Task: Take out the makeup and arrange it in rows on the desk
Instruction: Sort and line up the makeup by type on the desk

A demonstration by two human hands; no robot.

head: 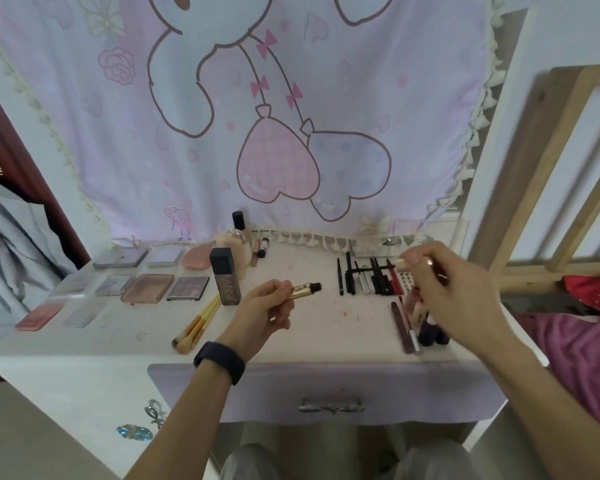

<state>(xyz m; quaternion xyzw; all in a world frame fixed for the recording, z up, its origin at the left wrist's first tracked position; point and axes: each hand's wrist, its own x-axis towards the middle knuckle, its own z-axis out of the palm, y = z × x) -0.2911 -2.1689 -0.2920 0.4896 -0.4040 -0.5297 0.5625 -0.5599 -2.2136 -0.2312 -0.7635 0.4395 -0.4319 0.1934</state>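
1. Nearest my lens are grey trouser knees (250,460), below the closed drawer (326,382).
2. Moving up, the left hand (267,315), with a black wristband (219,362) on its wrist, has its fingers curled round a gold tube (303,289) with a black cap. I see it held just above the middle of the tabletop (312,327).
3. Over the right side hovers the right hand (454,296), pinching a pale slim stick (403,261). Blur keeps me from telling what the stick is.
4. Under that hand, lip tubes (407,323) lie side by side, and behind them is a row of black pencils (364,280).
5. Left of the gold tube stands a dark-capped foundation bottle (225,277), with brushes (198,323) lying in front of it.
6. Farther left, palettes (148,288) lie in rows.
7. Behind everything hangs a pink cartoon cloth (257,116).
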